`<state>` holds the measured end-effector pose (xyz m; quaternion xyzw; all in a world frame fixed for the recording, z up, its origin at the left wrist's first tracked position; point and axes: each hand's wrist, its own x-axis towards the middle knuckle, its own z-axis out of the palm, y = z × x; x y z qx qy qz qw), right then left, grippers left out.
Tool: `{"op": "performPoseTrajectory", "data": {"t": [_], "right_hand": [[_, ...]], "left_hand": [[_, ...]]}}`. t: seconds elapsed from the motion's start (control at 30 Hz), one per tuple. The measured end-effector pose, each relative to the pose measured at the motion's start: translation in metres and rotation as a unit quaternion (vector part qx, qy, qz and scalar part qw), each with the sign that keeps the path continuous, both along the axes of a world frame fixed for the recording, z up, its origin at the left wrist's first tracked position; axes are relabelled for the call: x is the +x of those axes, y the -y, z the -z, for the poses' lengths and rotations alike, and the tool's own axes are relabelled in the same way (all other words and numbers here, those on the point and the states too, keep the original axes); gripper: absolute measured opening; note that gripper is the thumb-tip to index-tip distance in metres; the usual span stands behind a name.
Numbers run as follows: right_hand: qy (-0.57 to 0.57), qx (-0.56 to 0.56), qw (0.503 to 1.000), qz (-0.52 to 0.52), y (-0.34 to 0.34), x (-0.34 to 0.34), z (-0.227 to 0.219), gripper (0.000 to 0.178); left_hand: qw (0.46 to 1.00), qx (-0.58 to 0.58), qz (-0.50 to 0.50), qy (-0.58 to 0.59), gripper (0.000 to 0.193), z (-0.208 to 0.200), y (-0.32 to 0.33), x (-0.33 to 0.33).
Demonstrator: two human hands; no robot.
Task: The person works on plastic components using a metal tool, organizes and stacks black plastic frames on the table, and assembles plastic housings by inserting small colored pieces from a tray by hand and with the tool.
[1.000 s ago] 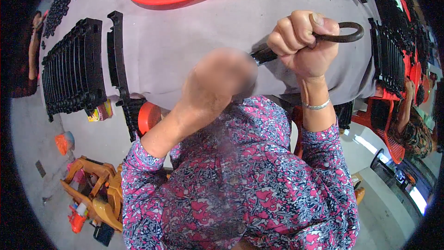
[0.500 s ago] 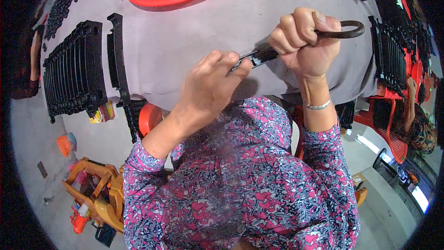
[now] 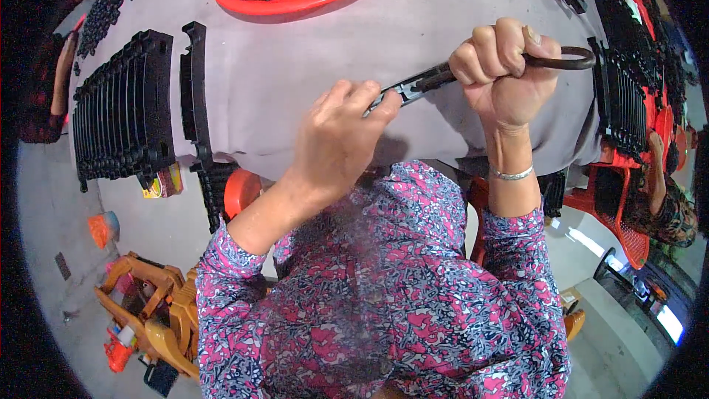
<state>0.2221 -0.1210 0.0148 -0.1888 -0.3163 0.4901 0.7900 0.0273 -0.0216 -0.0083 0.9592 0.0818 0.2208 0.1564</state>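
My right hand [image 3: 506,66] is closed in a fist around a dark tool with a loop handle [image 3: 580,58]; the loop sticks out past the thumb, and the fist hides much of the tool. Between my hands runs a narrow black strip [image 3: 425,81] with a pale, shiny stretch near the left end. My left hand [image 3: 340,133] pinches that left end between thumb and fingers. Where the strip meets the tool is hidden by the right fist. Both hands are above the near part of the cloth-covered table [image 3: 295,59].
A red tray [image 3: 295,6] of black, yellow and green pieces stands at the far side. On the left are a row of black slatted parts [image 3: 122,107], a single long black part [image 3: 193,81] and small black pieces [image 3: 114,0]. More black parts [image 3: 620,100] line the right edge.
My right hand has shifted right, away from my left hand. More of the black strip shows between them. The left hand keeps its pinch, and the whole view has shifted slightly.
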Motion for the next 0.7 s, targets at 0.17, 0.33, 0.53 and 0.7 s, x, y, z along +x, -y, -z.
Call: {"op": "performPoseTrajectory", "data": {"t": [0.17,0.33,0.53,0.7], "right_hand": [[-0.001,-0.009,1.0,0.014,-0.003,-0.0048,0.0016,0.044],[-0.016,-0.008,1.0,0.012,-0.0045,-0.0048,0.0052,0.044],[-0.02,-0.007,1.0,0.004,-0.0042,-0.0064,0.0032,0.043],[-0.017,-0.008,1.0,-0.001,-0.0063,-0.007,0.0045,0.043]], "left_hand": [[1.0,0.02,-0.011,-0.013,0.027,-0.0019,0.0018,0.0007],[1.0,0.023,-0.01,-0.013,0.026,-0.0004,0.001,0.001],[0.999,0.038,0.001,-0.027,0.025,-0.0023,0.0013,0.0009],[0.999,0.033,-0.009,-0.023,0.026,-0.0038,0.0015,0.0009]]}}
